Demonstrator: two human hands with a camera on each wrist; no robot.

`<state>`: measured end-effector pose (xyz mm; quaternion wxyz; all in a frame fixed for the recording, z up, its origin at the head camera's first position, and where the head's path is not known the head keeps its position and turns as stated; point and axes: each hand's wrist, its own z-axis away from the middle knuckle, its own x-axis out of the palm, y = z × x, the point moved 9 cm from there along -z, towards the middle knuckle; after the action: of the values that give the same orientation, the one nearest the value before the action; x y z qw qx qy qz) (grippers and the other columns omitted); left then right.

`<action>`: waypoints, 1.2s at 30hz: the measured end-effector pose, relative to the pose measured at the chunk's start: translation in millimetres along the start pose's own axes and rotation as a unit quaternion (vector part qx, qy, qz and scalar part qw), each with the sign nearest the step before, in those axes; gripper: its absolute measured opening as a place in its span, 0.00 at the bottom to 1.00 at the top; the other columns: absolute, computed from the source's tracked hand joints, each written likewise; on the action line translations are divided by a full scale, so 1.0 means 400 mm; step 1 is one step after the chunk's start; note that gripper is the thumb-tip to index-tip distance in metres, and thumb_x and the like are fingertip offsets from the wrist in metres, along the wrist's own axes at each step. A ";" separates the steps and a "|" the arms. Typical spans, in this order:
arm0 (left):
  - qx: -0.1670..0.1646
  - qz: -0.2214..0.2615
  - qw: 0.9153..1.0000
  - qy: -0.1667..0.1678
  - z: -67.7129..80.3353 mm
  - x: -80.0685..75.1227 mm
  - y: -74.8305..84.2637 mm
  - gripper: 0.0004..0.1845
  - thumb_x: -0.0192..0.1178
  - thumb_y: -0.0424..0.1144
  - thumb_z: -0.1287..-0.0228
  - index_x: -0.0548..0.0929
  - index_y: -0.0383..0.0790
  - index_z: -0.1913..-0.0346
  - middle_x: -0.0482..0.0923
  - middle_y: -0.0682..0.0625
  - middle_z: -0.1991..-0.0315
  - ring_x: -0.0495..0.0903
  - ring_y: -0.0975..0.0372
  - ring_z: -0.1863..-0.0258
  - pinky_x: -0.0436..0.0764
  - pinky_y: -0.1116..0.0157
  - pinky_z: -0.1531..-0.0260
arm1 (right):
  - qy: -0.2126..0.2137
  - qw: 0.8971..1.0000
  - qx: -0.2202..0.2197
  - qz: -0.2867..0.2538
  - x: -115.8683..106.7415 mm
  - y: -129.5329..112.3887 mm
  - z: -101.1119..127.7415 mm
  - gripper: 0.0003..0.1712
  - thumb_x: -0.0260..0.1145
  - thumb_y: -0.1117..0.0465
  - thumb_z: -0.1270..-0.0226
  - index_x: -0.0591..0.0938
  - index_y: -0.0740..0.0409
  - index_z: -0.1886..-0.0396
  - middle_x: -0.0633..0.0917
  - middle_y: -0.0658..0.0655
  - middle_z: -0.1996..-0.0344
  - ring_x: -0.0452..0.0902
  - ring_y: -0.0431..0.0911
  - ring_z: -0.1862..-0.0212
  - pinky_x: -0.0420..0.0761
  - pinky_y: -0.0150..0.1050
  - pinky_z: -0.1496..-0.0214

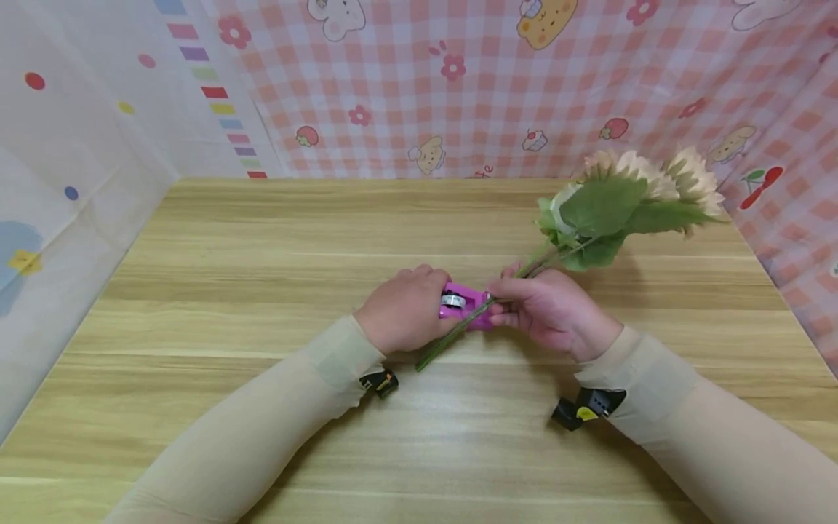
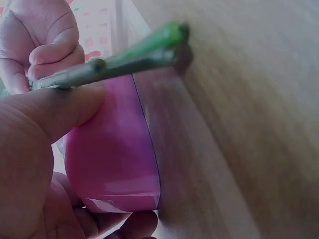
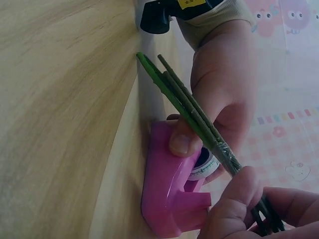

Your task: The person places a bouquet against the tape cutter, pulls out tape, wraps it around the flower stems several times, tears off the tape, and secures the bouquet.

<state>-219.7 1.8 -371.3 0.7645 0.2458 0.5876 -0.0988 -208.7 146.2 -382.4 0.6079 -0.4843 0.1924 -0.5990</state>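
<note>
A pink tape dispenser (image 1: pixel 481 320) with a small roll of tape (image 1: pixel 453 300) stands on the table, gripped at its left end by my left hand (image 1: pixel 409 309). In the right wrist view the left thumb lies on the dispenser's (image 3: pixel 167 184) side. My right hand (image 1: pixel 556 309) pinches a bunch of artificial flowers (image 1: pixel 628 175) by the stems (image 1: pixel 452 338), beside the dispenser's cutting end. The stems slant across the front of the dispenser, with clear tape (image 3: pixel 224 149) around them in the right wrist view. Pale blossoms and green leaves extend to the upper right.
The wood-grain table (image 1: pixel 262 233) runs back to a pink checked cloth (image 1: pixel 406 80) behind it. A white cloth (image 1: pixel 85 124) with coloured dots hangs at the left. Each wrist carries a small black camera (image 1: pixel 589 407).
</note>
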 end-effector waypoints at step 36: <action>-0.006 -0.009 1.000 -0.001 0.000 0.002 0.003 0.35 0.59 0.67 0.28 0.78 0.39 0.37 0.79 0.50 0.51 0.77 0.58 0.58 0.82 0.59 0.54 | -0.025 0.998 -0.050 0.010 -0.039 0.003 -0.007 0.16 0.61 0.74 0.24 0.77 0.55 0.73 0.87 0.51 0.75 0.84 0.41 0.73 0.86 0.32 0.65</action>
<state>-219.0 2.9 -371.8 0.7654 0.2362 0.5898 -0.1024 -213.6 159.3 -390.1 0.5935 -0.5273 0.2120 -0.5699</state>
